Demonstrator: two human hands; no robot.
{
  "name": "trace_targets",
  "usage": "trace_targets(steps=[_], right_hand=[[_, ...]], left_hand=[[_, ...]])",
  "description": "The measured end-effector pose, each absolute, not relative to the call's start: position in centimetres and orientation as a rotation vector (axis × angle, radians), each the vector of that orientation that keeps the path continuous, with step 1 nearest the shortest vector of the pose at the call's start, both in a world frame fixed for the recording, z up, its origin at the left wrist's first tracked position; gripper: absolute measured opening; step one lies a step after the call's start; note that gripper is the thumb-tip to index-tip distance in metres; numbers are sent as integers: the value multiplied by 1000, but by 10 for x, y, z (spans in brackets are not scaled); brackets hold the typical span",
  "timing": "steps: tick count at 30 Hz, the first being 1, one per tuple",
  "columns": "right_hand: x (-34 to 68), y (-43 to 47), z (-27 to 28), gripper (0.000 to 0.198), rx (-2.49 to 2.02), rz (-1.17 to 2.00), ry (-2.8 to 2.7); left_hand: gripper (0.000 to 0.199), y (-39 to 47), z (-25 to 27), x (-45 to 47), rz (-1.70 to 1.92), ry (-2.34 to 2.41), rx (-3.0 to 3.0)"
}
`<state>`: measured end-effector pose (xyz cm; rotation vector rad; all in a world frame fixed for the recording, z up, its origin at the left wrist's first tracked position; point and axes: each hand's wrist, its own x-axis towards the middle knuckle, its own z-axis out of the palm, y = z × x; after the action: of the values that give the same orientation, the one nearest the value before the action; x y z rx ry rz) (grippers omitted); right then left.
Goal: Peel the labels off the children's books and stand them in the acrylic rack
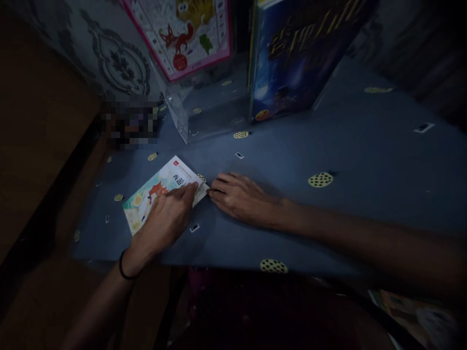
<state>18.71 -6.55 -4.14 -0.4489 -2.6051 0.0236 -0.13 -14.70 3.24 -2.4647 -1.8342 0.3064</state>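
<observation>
A thin book with a white, teal and orange illustrated cover and dark Chinese characters lies tilted on the blue tabletop. My left hand, a black band round its wrist, rests over the lower right part of the cover. Its thumb presses near the right edge, and the other fingers are bent and partly hidden. At that edge a strip of pale pages shows beneath the cover. My right hand lies on the table just right of the book, fingers bent together, with the tips at the corner of the pages.
A clear acrylic stand is behind the book. A pink-edged picture board and an upright dark blue book stand at the back. The blue cloth has pineapple prints. A pixelated patch covers something at the back left.
</observation>
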Motion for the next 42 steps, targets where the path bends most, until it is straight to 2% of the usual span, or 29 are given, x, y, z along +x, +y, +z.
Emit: trace_targets(steps=[7,11,24,32,42], right_hand=[[192,-59,-39,26,-382,223,-2427],[192,-59,-39,27,-354,209,-2290],[193,-58,-39,26,-369,232,-2377],[193,-58,-39,31,-416,244,-2504],[195,-58,-39,30,-365,179,-2481]], left_hand=[[36,-149,32,-4,261,-1823,-2460],[35,-150,33,-3,246,-1827,-2469],[33,-147,31,2,374,-1801,-2419],[44,-149,28,6,465,-1802,-2376],[37,-150,25,-1,296,-1725,-2401]])
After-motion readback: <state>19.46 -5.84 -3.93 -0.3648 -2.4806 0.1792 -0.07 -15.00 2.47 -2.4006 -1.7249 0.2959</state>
